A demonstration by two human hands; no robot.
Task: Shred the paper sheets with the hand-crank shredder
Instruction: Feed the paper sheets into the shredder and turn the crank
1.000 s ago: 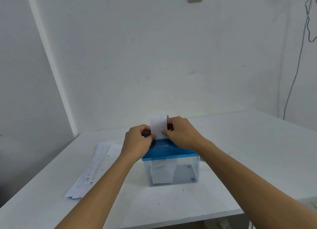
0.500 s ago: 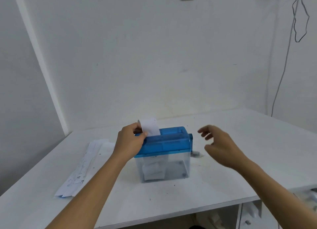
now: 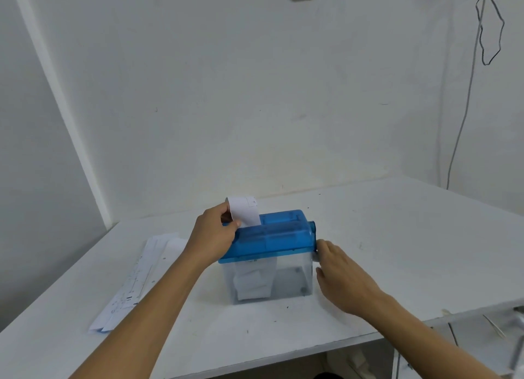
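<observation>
The hand-crank shredder [image 3: 272,237] has a blue top on a clear bin and stands mid-table. A white paper sheet [image 3: 245,211] sticks up from the slot at the left end of the top. My left hand [image 3: 212,237] pinches that sheet at its lower left edge, right at the slot. My right hand [image 3: 343,273] is against the shredder's right side below the blue crank hub [image 3: 312,226], its fingers and thumb curled round the pale crank handle, which is mostly hidden. White paper pieces [image 3: 252,282] hang inside the bin.
A stack of printed paper sheets [image 3: 133,282] lies on the white table [image 3: 397,237] to the left of the shredder. Walls close in behind and on the left. A thin cable [image 3: 465,117] hangs down the wall at the right. A lower white surface sits at the bottom right.
My right hand let go of the sheet, swung out to the right, then came in to the crank at the shredder's right side. My left hand stayed on the paper.
</observation>
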